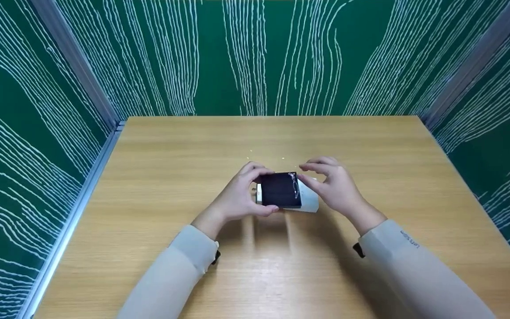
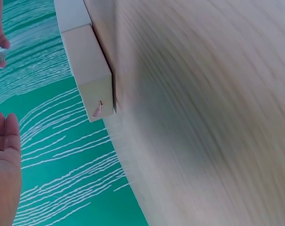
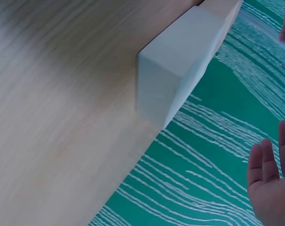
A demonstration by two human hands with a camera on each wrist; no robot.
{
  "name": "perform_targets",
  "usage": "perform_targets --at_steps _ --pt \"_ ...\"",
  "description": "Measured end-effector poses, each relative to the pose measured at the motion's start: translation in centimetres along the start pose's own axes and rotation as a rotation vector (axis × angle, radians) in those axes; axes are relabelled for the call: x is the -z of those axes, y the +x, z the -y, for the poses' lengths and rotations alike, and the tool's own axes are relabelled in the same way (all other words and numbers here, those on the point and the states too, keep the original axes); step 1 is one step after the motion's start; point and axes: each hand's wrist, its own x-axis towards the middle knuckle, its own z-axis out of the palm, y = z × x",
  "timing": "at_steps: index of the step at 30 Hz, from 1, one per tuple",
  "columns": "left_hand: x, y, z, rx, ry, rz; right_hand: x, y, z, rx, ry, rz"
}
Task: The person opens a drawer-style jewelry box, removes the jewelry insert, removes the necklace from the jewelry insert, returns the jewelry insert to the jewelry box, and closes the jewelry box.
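My left hand [image 1: 239,192] grips a black square pad [image 1: 277,190], fingers on its far edge and thumb on its near edge. A thin silver chain [image 1: 295,188] runs along the pad's right side. Close by that side is my right hand [image 1: 337,188], thumb and forefinger extended towards the chain with a gap between them. Beneath the pad lies a small box on the table, its white sleeve [image 3: 180,42] on the right and its cream drawer [image 2: 88,59] sticking out on the left. A little ribbon pull [image 2: 98,109] shows on the drawer's end.
The box rests on a wooden table [image 1: 179,155]. Green walls [image 1: 210,57] with white wavy lines enclose the table's back and sides. A few tiny light specks [image 1: 283,158] lie beyond the hands.
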Motion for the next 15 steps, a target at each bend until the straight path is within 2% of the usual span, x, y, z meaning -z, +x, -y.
perform_targets --at_steps 6,15 --pt "-0.1 -0.1 -0.3 -0.001 -0.011 -0.003 -0.4 0.1 1.3 -0.04 0.059 -0.025" --pt "-0.2 -0.3 -0.4 -0.008 -0.005 -0.006 -0.8 0.3 1.8 -0.135 0.056 -0.015"
